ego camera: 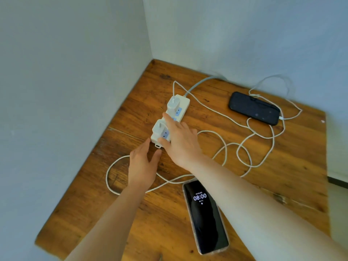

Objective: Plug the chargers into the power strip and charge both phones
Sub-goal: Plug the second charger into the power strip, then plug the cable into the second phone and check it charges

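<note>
I see a brown wooden surface (282, 166) set into a corner of pale walls, with a white rectangular power strip (174, 114) lying on it near the left wall. Two white charger blocks sit plugged into the strip: the far charger (172, 104) by the end where the grey supply cord (199, 84) leaves, and the near charger (159, 129) by my end. My right hand (178, 142) lies across the strip with its fingers (166, 119) spread wide and flat, thumb at the near end, pressing rather than gripping. My left hand (143, 162) hovers open just beside the strip's near end, fingertips close to it, holding nothing. White cables (243, 147) loop loosely over the wood between the strip and the phones. The black phone with the lit clock screen (205, 217) lies close to me under my right forearm, a cable reaching its top edge. The dark phone in a black case (254, 108) lies further right, a cable plugged into its right end.
</note>
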The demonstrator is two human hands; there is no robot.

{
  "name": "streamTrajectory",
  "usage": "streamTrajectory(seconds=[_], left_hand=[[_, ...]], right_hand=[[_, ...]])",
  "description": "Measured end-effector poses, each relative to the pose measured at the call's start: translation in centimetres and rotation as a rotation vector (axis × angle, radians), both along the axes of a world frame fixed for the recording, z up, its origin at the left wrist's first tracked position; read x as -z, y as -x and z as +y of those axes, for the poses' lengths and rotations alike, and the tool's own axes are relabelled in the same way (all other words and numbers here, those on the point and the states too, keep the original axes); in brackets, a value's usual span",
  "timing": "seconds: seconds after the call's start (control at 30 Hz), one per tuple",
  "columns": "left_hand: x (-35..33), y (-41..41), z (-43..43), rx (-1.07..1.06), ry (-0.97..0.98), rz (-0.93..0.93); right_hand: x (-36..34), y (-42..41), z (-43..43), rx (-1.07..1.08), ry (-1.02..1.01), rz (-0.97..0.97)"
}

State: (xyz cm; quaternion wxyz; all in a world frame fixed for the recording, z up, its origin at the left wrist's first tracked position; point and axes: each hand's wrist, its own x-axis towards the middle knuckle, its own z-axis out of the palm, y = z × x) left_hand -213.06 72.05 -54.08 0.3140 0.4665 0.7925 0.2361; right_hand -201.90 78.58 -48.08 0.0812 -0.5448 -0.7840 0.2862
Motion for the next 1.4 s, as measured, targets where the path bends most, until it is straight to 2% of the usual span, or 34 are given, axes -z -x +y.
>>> streamTrajectory(seconds=[0.13,0.23,0.33,0.43,0.57,0.63,0.73,0.93,1.0,1.07,1.13,1.2,1.3,1.4], left_hand=[[-0.4,-2.5,-5.4,0.053,-0.034,0.124],[0.1,-4.5,-8.1,0.234,-0.090,0.136],[0.2,-5.9,-9.0,0.342,-0.009,0.203],[-0.2,-6.0,-8.4,0.339,0.058,0.345],[-0.8,-5.6,-7.5,0.393,0.216,0.490],[-1.0,-5.7,-7.2,0.398,0.313,0.553],[-1.3,-5.7,-6.3,0.250,0.298,0.503],[-5.4,-4.9,-5.9,-0.184,-0.041,0.075],[-6.2,-3.8,-7.7,-0.243,-0.118,0.098],[-6.0,-2.0,-10.7,-0.195,-0.142,0.181],[-5.6,-0.2,-13.8,-0.154,-0.077,0.256],[-6.1,0.9,-15.9,-0.240,-0.018,0.303],[-8.1,0.8,-17.5,-0.640,-0.011,0.195],[-9.9,-0.8,-18.4,-1.168,-0.092,-0.195]], right_hand=[[0.8,-5.1,-3.6,0.193,-0.029,0.048],[1.8,-10.1,-6.4,0.258,0.017,-0.016],[3.0,-14.5,-9.0,0.313,0.097,-0.197],[4.1,-16.7,-10.4,0.303,0.206,-0.378],[4.7,-17.8,-11.0,0.332,0.303,-0.378],[4.7,-17.8,-11.1,0.300,0.289,-0.418],[3.5,-17.7,-10.3,0.326,0.199,-0.356],[-0.3,-17.1,-8.3,0.309,0.095,-0.054],[-0.7,-17.1,-8.9,0.272,0.117,-0.032],[-0.9,-17.5,-9.9,0.287,0.161,-0.003],[-1.3,-18.2,-10.6,0.367,0.194,0.035],[-2.0,-18.9,-10.8,0.457,0.211,0.049],[-3.1,-19.7,-11.0,0.467,0.266,0.016],[-3.8,-20.0,-11.9,0.438,0.401,0.058]])
